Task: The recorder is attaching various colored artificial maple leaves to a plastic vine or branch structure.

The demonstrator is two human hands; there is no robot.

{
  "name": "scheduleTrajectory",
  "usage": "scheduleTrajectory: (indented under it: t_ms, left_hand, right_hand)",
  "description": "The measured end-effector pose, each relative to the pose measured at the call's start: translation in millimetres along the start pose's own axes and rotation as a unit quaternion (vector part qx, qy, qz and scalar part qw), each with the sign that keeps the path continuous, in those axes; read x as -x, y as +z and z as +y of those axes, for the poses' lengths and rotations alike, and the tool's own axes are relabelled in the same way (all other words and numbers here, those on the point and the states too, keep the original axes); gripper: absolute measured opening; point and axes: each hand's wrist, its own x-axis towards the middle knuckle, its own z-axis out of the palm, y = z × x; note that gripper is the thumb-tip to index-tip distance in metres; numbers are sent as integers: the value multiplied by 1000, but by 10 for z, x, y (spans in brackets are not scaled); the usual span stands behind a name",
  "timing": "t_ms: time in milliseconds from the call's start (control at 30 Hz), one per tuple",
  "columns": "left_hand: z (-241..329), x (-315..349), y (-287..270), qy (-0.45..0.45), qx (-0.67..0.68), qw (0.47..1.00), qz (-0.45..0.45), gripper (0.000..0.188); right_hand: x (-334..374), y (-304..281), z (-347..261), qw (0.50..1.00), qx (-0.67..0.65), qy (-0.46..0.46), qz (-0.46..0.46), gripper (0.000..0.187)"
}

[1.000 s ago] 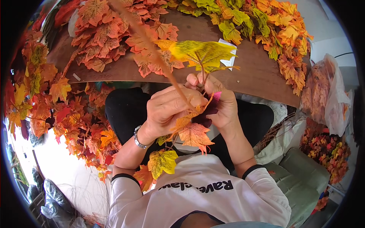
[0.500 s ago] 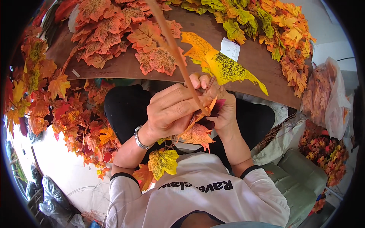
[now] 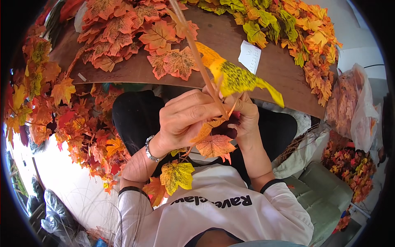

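Note:
Both hands meet over my lap, just off the table's near edge, around an artificial maple branch. My left hand (image 3: 187, 117), with a metal watch at the wrist, is closed on its brown stem (image 3: 200, 61), which slants up past the table edge. Opposite it, my right hand (image 3: 247, 117) pinches at the stem's lower end, its fingertips partly hidden by leaves. A yellow, black-speckled leaf (image 3: 236, 78) sticks out above the hands. Below them hang an orange leaf (image 3: 214, 146) and another yellow speckled leaf (image 3: 177, 176).
On the brown table (image 3: 119, 74) lie coral-orange leaves (image 3: 160, 35), green-yellow leaves (image 3: 267, 22), orange leaves (image 3: 317, 41) and a white paper slip (image 3: 249, 57). Leafy garlands (image 3: 82, 123) hang at the left. A plastic bag of leaves (image 3: 349, 107) stands right, above a green seat (image 3: 317, 197).
The yellow leaf above my hands has shifted slightly left and down. The stem's upper part has swung a little to the right, and my right fingers have moved slightly.

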Motion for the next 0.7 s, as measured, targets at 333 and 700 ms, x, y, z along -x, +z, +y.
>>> scheduleTrajectory:
  t_ms: [333,700]
  left_hand:
    - [-63,223,67,-176,146,969,93,25]
    - [-91,146,83,-265,277,916,117,31]
  right_hand:
    - [27,-98,1,999,24,-24,-8,39]
    - [-25,-194,52,994,103,-9,31,49]
